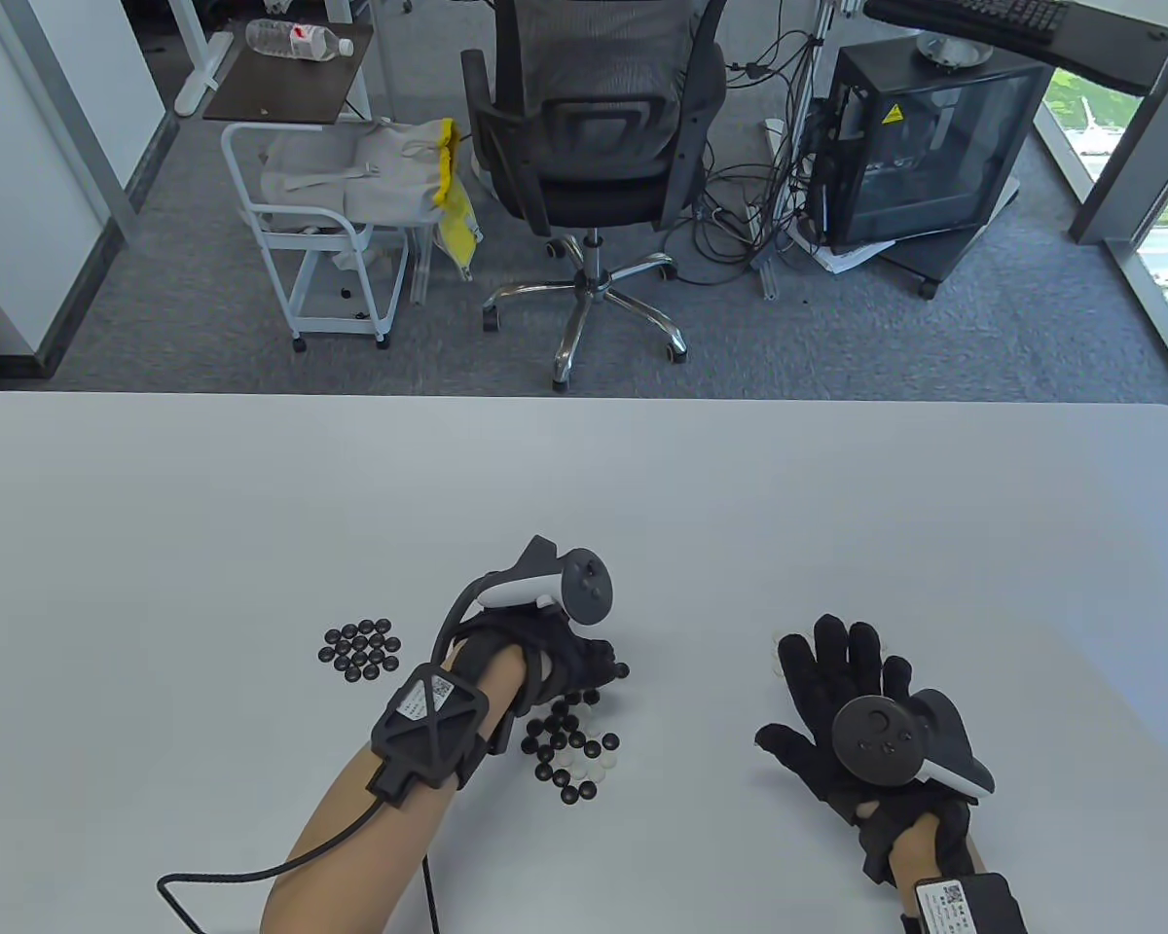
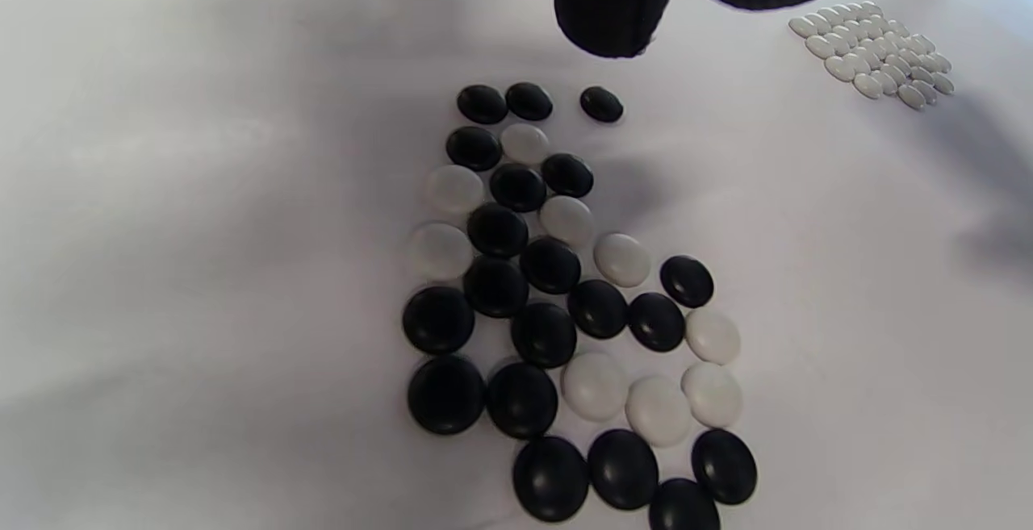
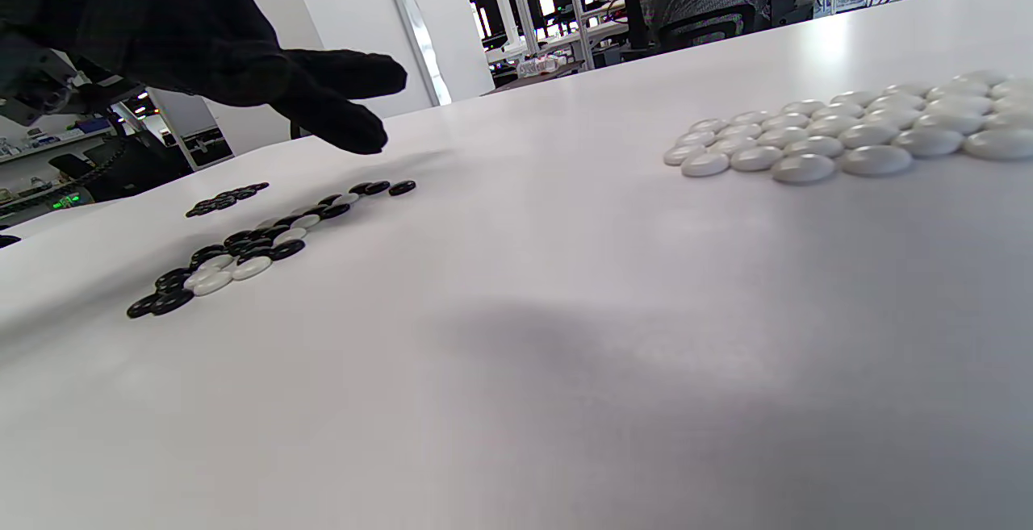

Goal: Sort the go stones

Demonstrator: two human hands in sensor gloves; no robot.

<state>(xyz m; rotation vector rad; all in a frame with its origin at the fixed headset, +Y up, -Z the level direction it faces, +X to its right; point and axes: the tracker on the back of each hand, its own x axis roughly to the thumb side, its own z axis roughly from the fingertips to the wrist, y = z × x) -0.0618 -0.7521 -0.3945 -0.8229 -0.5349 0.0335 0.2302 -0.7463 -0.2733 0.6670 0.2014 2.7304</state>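
Note:
A mixed pile of black and white Go stones (image 1: 569, 744) lies at the table's centre front; it also shows in the left wrist view (image 2: 557, 304) and the right wrist view (image 3: 242, 249). My left hand (image 1: 594, 669) hovers over the pile's far end, fingers (image 2: 613, 6) spread above a lone black stone (image 2: 601, 104), and I see nothing held in it. A sorted black group (image 1: 360, 649) lies to its left. My right hand (image 1: 837, 681) lies open and flat, palm down, over the sorted white group (image 3: 855, 135), hiding most of it in the table view.
The white table (image 1: 584, 486) stretches bare beyond the stones to its far edge. An office chair (image 1: 594, 146), a small cart (image 1: 321, 224) and a computer case (image 1: 925, 146) stand on the floor behind the table. My left arm's cable (image 1: 253, 876) trails to the front edge.

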